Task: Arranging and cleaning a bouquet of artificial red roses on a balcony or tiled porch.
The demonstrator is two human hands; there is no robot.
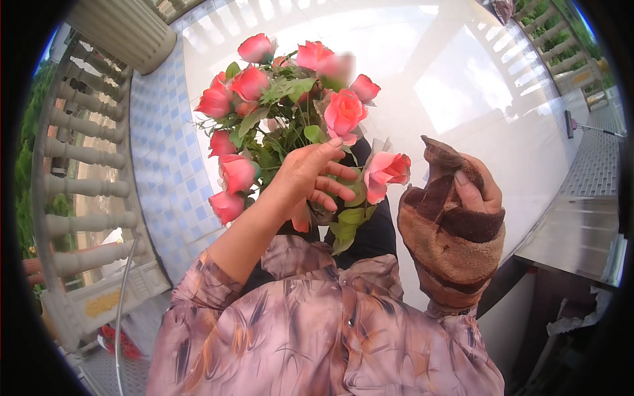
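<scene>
A bunch of pink roses with green leaves (pixel 287 119), artificial by their look, stands before me. My left hand (pixel 322 173) reaches in among the stems and flowers at the bunch's near right side, fingers apart, with its thumb tip by an open rose (pixel 345 113). Another rose (pixel 386 173) lies just right of my fingertips. Out to the right, my right hand (pixel 478 190) grips a brown and tan striped cloth (pixel 458 247), which hangs down over the wrist. The base of the bunch is hidden.
A stone balustrade (pixel 89 153) runs along the left, with a fluted column (pixel 124 32) at upper left. Blue and white tiles (pixel 166 148) border the glossy pale floor (pixel 406 64). A long-handled floor tool (pixel 569 124) is at far right, above a shiny ledge (pixel 569 232).
</scene>
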